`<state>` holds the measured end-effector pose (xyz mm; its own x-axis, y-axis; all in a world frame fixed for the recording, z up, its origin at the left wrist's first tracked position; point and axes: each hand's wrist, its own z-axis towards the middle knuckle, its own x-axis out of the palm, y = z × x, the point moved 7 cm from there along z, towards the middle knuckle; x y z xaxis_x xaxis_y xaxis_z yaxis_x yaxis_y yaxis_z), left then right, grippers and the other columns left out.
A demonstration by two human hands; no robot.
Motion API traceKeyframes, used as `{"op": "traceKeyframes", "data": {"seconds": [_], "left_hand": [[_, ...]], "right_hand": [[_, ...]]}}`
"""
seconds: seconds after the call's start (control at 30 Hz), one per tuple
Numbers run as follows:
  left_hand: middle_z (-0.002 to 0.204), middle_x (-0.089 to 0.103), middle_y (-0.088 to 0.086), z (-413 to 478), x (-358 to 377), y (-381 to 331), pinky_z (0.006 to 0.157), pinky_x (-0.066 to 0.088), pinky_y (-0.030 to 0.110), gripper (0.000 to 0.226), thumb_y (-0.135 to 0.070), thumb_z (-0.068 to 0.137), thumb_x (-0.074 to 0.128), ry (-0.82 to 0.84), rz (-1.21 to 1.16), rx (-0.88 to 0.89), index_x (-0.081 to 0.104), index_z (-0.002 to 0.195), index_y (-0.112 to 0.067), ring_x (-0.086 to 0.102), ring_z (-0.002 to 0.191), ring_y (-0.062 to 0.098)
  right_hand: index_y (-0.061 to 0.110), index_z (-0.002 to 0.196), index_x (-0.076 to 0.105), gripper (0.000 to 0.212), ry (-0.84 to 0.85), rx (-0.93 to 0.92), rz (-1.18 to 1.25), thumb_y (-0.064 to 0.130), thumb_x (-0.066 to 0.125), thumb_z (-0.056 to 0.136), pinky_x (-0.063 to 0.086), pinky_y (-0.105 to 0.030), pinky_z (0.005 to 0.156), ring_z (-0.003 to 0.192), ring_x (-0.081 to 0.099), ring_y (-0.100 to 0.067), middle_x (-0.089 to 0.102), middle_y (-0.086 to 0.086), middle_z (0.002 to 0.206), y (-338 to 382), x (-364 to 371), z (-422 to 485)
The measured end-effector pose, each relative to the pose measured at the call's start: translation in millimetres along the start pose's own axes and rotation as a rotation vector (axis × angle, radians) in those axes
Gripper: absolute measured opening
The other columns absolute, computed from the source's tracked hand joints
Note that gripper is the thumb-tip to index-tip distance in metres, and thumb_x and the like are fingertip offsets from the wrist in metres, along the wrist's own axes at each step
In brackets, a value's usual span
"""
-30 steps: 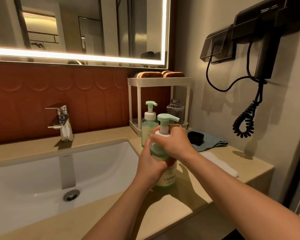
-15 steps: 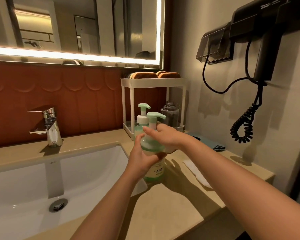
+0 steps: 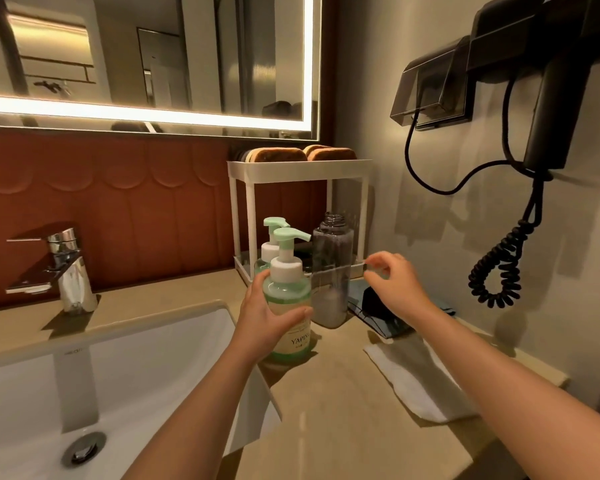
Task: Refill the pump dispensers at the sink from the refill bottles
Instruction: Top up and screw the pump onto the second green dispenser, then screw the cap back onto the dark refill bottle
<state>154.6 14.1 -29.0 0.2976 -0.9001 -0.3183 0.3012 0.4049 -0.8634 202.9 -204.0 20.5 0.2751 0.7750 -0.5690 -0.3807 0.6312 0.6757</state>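
Note:
A green pump dispenser (image 3: 288, 299) with a mint pump head stands upright on the beige counter, right of the basin. My left hand (image 3: 262, 315) grips its body from the left. A second, alike dispenser (image 3: 269, 247) stands just behind it, mostly hidden. To the right stands a clear refill bottle (image 3: 331, 268) with an open neck and pale liquid in its lower part. My right hand (image 3: 394, 284) hovers in the air right of that bottle, fingers loosely curled, holding nothing.
A white two-tier rack (image 3: 300, 168) with brown sponges on top stands behind the bottles. A dark cloth (image 3: 378, 311) and a white towel (image 3: 420, 382) lie at the right. The basin (image 3: 118, 368) and chrome tap (image 3: 63, 268) are at the left. A hair dryer (image 3: 548, 109) hangs on the wall.
My right hand has let go of the dispenser's pump collar and moved right, past the refill bottle. The left hand still grips the dispenser body.

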Motion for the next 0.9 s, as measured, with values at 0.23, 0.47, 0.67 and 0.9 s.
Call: {"op": "traceKeyframes", "data": {"seconds": [0.23, 0.47, 0.67, 0.9], "left_hand": [[0.13, 0.044, -0.003, 16.5, -2.0, 9.8, 0.101, 0.042, 0.049, 0.08, -0.034, 0.069, 0.079, -0.015, 0.051, 0.005, 0.025, 0.129, -0.038, 0.045, 0.121, 0.019], [0.134, 0.04, 0.001, 30.8, -2.1, 18.3, 0.102, 0.039, 0.056, 0.084, -0.046, 0.068, 0.077, -0.001, 0.109, -0.059, 0.014, 0.124, -0.044, 0.042, 0.126, 0.025], [0.139, 0.033, 0.002, 32.4, -3.4, 22.4, 0.103, 0.034, 0.058, 0.103, -0.066, 0.053, 0.07, -0.017, 0.235, -0.148, 0.013, 0.131, -0.029, 0.038, 0.128, 0.026], [0.109, 0.036, 0.001, -11.5, -19.5, -25.0, 0.092, 0.036, 0.033, 0.064, -0.041, 0.072, 0.074, -0.565, 0.28, 0.126, 0.04, 0.116, -0.01, 0.037, 0.105, 0.016]], "right_hand": [[0.018, 0.144, 0.025, 0.079, 0.189, 0.259, -0.351, 0.042, 0.066, 0.081, 0.037, -0.043, 0.103, 0.131, 0.032, -0.032, 0.035, -0.011, 0.144, -61.6, 17.6, 3.5], [0.017, 0.143, 0.024, 0.088, 0.24, 0.303, -0.347, 0.046, 0.072, 0.075, 0.045, -0.044, 0.095, 0.123, 0.046, -0.03, 0.047, -0.007, 0.137, -83.3, 24.0, 5.8], [0.014, 0.12, 0.042, 0.065, 0.147, 0.289, -0.155, 0.035, 0.079, 0.071, 0.051, -0.031, 0.074, 0.101, 0.056, -0.024, 0.055, -0.004, 0.113, -66.8, 10.2, 4.5], [0.02, 0.11, 0.043, 0.048, 0.062, 0.209, 0.181, 0.03, 0.075, 0.075, 0.04, -0.017, 0.058, 0.091, 0.05, -0.015, 0.05, 0.001, 0.103, -36.7, -20.7, -6.7]]}}
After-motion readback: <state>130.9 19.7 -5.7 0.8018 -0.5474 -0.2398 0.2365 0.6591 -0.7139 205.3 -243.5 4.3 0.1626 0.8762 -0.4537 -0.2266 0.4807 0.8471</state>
